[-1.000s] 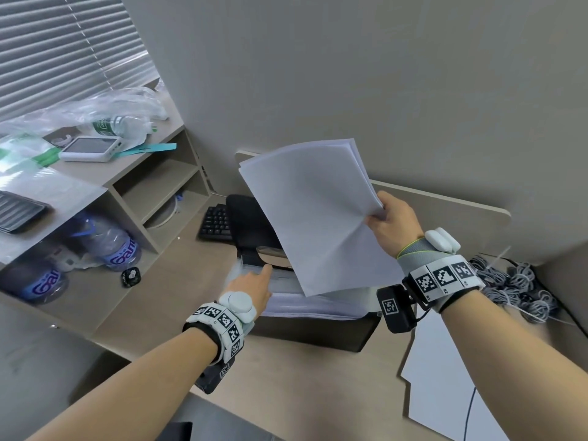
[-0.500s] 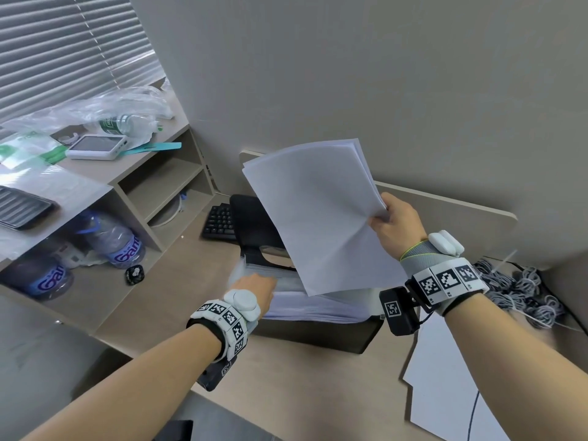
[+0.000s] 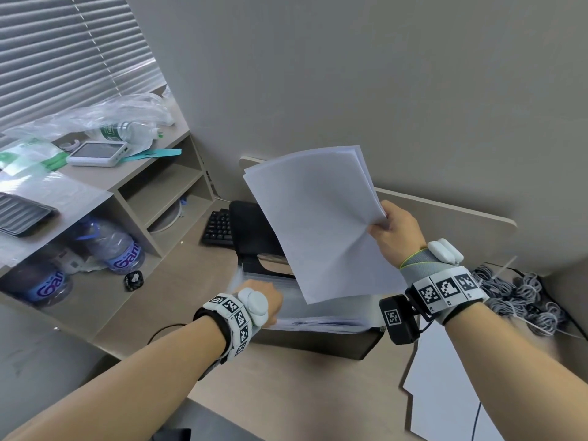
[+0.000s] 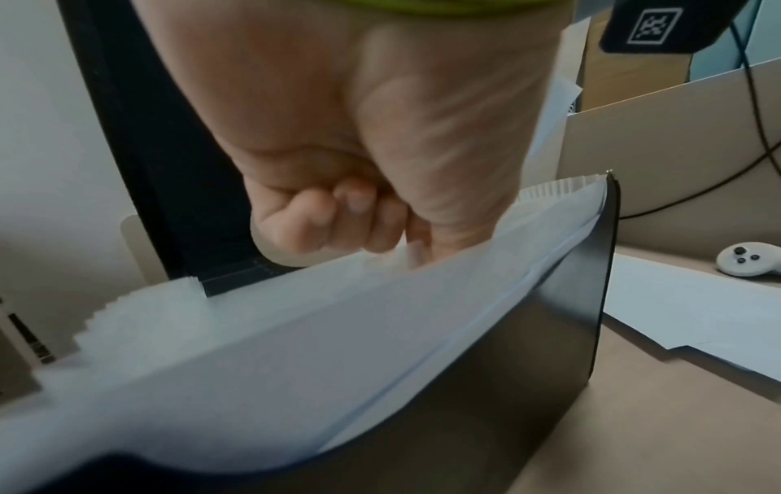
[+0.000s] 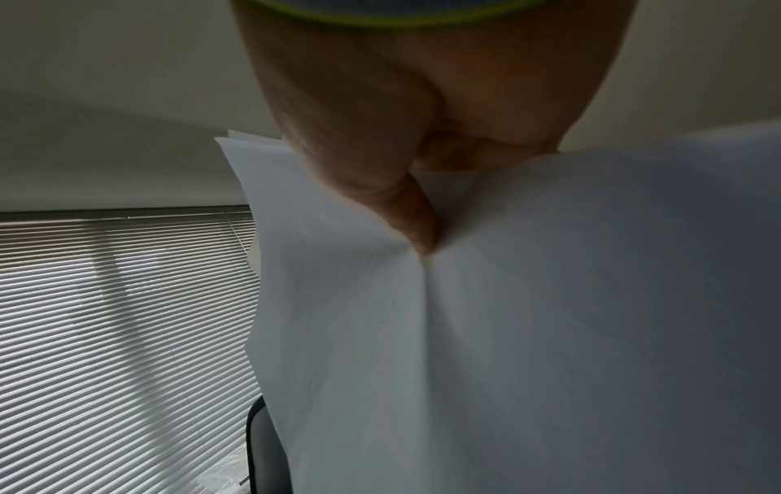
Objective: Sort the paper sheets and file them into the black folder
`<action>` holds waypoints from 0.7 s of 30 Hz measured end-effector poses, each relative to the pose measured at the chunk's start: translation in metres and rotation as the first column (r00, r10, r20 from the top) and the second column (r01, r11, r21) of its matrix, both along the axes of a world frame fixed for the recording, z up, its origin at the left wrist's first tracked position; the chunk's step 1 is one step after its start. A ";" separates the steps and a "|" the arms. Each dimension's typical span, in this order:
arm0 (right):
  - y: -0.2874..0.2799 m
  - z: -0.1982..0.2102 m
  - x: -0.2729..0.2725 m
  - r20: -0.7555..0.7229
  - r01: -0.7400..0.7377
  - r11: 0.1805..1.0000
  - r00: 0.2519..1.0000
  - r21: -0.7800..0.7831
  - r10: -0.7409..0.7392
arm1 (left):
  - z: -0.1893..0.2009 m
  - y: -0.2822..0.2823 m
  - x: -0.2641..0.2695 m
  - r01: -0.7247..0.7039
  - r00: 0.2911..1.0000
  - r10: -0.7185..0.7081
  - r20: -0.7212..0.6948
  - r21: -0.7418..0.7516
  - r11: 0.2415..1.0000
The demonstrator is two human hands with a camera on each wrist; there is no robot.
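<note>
Overhead, right hand (image 3: 397,232) pinches the sheets (image 3: 318,218) at their right edge, clear above the folder (image 3: 318,340); left hand (image 3: 265,302) fingers (image 4: 321,217) curl at its dividers.

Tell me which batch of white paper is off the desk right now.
The stack gripped by the right hand, held up in the air. The loose sheets lie flat on the desk.

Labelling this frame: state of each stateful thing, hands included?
Black folder: open, upright on the desk, pockets fanned.
Paper stack: held up above the folder, not filed.
Right hand: pinches the stack's edge.
Left hand: fingers curled at the pocket tops.
Loose sheets: flat on the desk.
</note>
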State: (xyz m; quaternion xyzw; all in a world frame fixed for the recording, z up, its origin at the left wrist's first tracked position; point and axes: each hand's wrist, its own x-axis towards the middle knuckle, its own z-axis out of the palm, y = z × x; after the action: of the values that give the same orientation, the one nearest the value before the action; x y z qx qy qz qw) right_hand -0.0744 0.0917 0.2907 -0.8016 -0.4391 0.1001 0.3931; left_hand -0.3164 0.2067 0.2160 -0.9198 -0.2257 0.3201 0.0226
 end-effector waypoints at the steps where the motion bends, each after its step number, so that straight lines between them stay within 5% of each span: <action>1: 0.000 0.000 0.001 0.000 -0.001 1.000 1.000 -0.002 0.001 | -0.002 -0.001 0.000 0.009 1.000 -0.009 -0.001 -0.017 1.000; 12: -0.001 0.001 -0.001 0.008 -0.036 0.999 0.999 -0.035 0.037 | -0.023 0.005 -0.002 -0.199 0.963 0.232 0.137 -0.217 0.956; 21: -0.006 0.000 -0.007 0.192 -0.159 0.960 0.960 -0.230 0.205 | -0.038 0.016 -0.007 -0.192 0.952 0.231 0.202 -0.198 0.961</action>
State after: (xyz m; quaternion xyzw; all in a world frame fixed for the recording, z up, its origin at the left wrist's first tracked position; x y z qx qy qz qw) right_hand -0.0818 0.0853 0.2905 -0.8009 -0.5380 0.0952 0.2449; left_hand -0.3230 0.2229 0.1779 -0.9186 -0.2952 0.2343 -0.1188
